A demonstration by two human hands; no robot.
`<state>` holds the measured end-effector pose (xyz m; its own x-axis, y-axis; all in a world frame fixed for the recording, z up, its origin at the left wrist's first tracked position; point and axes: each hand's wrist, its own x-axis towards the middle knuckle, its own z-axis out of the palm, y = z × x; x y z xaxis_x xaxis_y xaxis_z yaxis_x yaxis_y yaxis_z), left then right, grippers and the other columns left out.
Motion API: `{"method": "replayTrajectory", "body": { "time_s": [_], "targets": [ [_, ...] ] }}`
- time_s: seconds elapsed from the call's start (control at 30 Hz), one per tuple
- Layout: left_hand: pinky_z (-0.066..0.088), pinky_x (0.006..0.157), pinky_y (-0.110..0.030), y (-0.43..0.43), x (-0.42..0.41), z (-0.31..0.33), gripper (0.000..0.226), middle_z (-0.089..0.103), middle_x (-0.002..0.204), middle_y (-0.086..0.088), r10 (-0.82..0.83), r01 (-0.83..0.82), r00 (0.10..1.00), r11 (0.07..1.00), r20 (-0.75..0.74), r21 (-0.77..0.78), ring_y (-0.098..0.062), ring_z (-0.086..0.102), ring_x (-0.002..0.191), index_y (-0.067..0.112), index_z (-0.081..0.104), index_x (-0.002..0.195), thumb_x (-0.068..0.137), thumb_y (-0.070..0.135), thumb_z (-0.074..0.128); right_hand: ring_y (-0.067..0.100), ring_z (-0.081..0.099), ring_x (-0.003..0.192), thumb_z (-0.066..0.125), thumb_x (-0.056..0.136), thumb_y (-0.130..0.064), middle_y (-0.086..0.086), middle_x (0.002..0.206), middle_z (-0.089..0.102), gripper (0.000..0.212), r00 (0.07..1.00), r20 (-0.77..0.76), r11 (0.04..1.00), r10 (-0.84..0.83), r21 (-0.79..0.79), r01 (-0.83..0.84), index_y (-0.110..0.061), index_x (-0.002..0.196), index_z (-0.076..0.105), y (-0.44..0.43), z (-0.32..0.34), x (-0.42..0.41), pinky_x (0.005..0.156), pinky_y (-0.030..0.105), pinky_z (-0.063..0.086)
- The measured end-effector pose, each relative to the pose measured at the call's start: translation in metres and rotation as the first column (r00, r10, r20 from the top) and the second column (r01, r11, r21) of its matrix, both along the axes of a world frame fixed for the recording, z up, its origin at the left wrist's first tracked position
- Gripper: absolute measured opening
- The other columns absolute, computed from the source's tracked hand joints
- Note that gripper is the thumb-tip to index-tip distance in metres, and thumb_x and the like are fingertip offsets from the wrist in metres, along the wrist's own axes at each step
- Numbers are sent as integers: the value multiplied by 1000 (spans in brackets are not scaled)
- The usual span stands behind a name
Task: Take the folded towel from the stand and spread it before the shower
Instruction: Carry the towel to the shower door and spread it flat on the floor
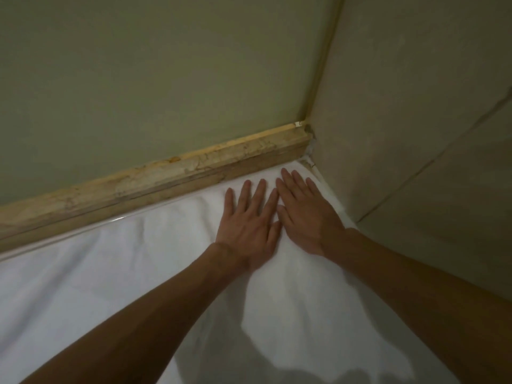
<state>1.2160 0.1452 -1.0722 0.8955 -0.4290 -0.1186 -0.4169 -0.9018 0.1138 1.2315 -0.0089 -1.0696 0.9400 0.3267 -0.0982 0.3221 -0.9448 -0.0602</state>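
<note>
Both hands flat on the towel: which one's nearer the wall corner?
The right hand: its fingertips nearly reach the corner. The left hand lies beside it, farther from that corner. Both press flat on the towel.

Head view, one camera: worn on the head, facing forward and steeply down at the stone curb (171, 173). Near range: left hand (249, 228) and right hand (307, 214) reach just before the curb's right end, beside the side wall (415, 134). Towel (83, 286) fills the frame below the curb.
</note>
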Motion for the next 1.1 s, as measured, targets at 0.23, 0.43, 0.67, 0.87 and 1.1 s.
{"method": "replayTrajectory", "body": {
  "time_s": [0.23,0.43,0.67,0.87,1.1],
  "targets": [
    [-9,116,-53,0,4,-3,63,-14,160,-4,-11,12,1000,999,-9,34,-26,-18,145,25,-13,150,96,48,10,19,-15,145,14,101,-39,6,158,-15,59,996,-88,999,-14,-42,11,-13,150,-5,-3,-3,1,116,36,-10],
    [-12,116,-49,22,-5,6,63,-15,159,-5,3,-3,1000,1000,-14,18,-27,-20,144,23,-10,151,97,48,10,20,-14,145,18,101,-40,7,158,-16,62,987,-152,999,-42,-10,40,-12,150,-8,4,10,-1,117,36,-8],
    [-18,112,-46,86,-48,19,66,-19,159,-4,109,-109,994,994,-4,31,-25,-21,144,26,-14,149,90,52,-1,19,-8,146,22,101,-38,9,159,-9,61,993,-94,995,76,76,-69,-11,150,-2,46,36,-31,118,34,-6],
    [-13,114,-47,152,-107,38,61,-16,159,-4,259,-257,966,965,-28,49,-26,-16,145,27,-11,150,97,50,7,18,-9,146,20,102,-37,8,159,-8,59,981,-64,973,181,158,-170,-13,151,0,102,55,-68,115,29,-7],
    [-6,117,-49,220,-179,61,60,-13,160,-3,484,-480,875,872,-18,98,-26,-11,146,29,-7,151,98,50,11,17,-9,146,23,101,-38,6,159,-9,59,951,-64,937,302,206,-283,-15,151,0,155,75,-115,118,30,-3]
  ]
}}
